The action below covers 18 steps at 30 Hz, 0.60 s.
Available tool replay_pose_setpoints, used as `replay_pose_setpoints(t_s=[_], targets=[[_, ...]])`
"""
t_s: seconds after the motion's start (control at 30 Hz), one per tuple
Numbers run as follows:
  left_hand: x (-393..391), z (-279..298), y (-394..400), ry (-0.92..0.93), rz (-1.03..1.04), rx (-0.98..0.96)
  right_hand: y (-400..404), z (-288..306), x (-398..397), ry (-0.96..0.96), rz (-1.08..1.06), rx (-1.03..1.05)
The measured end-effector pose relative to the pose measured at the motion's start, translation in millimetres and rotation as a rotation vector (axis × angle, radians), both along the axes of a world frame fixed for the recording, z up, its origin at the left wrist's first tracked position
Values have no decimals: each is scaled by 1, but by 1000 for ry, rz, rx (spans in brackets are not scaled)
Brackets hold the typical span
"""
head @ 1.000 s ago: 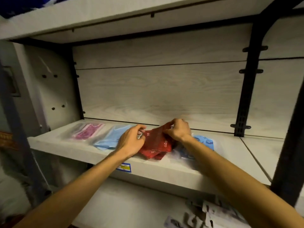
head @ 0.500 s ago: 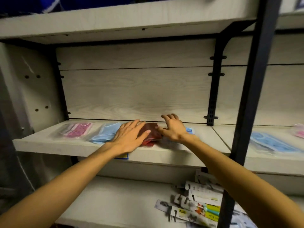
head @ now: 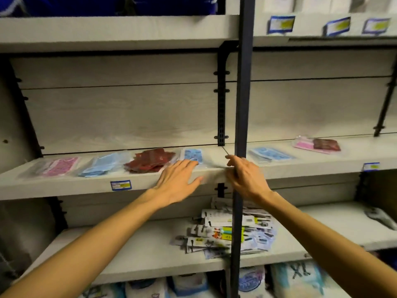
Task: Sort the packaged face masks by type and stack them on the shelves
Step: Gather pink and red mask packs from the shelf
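Sealed mask packs lie in a row on the middle shelf (head: 64,188): a pink pack (head: 58,166), a light blue pack (head: 101,165), a stack of red packs (head: 152,160) and a blue patterned pack (head: 192,154). In the right bay lie another blue patterned pack (head: 270,154), a pink pack (head: 305,145) and a dark red pack (head: 326,144). My left hand (head: 178,179) hovers flat over the shelf's front edge, right of the red stack, holding nothing. My right hand (head: 242,177) hangs with loosely curled fingers, partly behind the dark post, and holds nothing.
A dark upright post (head: 242,104) stands in front of the shelves between the two bays. A loose pile of mixed packs (head: 214,233) lies on the lower shelf. Bagged goods fill the bottom shelf (head: 290,278). A price label (head: 120,185) sits on the shelf edge.
Both hands have let go of the red packs and drawn back and right to the shelf's front edge. The red stack stays on the shelf. The view has swung right.
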State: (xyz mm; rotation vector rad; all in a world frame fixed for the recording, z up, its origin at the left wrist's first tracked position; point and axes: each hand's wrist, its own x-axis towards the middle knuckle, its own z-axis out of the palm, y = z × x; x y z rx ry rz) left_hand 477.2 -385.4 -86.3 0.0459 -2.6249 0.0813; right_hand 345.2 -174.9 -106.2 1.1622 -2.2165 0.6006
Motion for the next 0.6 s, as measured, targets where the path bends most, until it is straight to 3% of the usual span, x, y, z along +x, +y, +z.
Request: replay_pose_setpoints(t_s=[0.1, 0.2, 0.43, 0.6], targets=[[-18, 3, 40, 7, -124, 44, 53, -6, -19, 40, -50, -51], [-46, 5, 95, -38, -216, 242, 105, -12, -50, 25, -172, -93], [-154, 4, 226, 23, -324, 99, 233, -21, -157, -213, -376, -201], [-247, 6, 284, -18, -269, 97, 315, -13, -243, -215, -442, -251]])
